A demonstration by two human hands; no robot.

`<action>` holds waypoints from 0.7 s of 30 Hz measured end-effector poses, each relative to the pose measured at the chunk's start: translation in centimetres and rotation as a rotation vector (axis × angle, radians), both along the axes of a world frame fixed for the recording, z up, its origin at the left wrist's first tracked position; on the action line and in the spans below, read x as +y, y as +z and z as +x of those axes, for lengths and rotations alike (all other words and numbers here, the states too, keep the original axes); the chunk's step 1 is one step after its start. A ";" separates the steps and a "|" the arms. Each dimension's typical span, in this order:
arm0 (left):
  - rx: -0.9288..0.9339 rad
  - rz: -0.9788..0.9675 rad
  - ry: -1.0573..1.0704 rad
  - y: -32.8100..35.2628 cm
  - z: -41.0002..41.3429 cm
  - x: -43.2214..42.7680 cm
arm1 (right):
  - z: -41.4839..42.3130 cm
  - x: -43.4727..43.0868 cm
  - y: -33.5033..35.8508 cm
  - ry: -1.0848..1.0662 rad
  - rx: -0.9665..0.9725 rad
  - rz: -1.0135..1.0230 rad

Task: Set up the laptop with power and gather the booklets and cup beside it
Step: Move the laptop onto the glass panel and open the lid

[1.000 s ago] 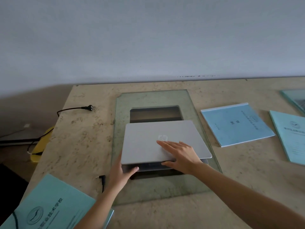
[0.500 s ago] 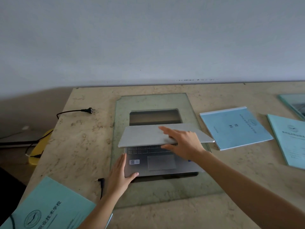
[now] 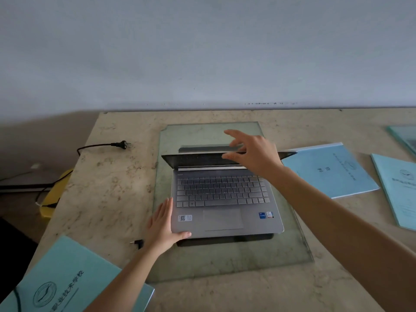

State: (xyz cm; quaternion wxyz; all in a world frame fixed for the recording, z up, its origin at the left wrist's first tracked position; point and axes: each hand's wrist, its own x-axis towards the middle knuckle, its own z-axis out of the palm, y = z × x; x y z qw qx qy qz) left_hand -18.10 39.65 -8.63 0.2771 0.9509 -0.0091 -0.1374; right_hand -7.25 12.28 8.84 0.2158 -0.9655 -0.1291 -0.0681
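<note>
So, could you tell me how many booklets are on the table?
3. The near-left booklet is at the front corner; the blue booklet just right of the laptop; the far-right booklet cut off by the frame. Others may be out of view.

One laptop [image 3: 221,199], three booklets [image 3: 74,278] [image 3: 331,170] [image 3: 398,190], one plug [image 3: 120,145] and two hands [image 3: 162,226] [image 3: 252,152].

The laptop [image 3: 225,199] carries three stickers on its palm rest. At left is a white QR-code label [image 3: 185,218]. At right is a blue badge [image 3: 262,215] that appears to read "CORE", and the second sticker [image 3: 270,214] beside it is too small to read. The near-left booklet [image 3: 67,266] bears a round emblem and the characters "业技术学校". The blue booklet [image 3: 326,176] is marked "资料". The far-right booklet [image 3: 400,194] has an emblem, and its text is illegible.
</note>
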 end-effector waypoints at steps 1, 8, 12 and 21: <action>0.025 0.019 -0.012 0.0 0.4 0.2 | 0.5 0.1 0.2 -0.012 -0.008 -0.007; 0.123 0.094 -0.095 -0.2 2.5 0.6 | 4.2 0.3 0.9 -0.094 -0.058 0.022; 0.137 0.126 -0.110 -0.3 2.9 0.9 | 6.3 0.5 0.6 -0.123 -0.087 0.014; 0.123 0.114 -0.118 -0.5 3.0 1.1 | 9.6 1.1 -0.1 -0.202 -0.171 0.057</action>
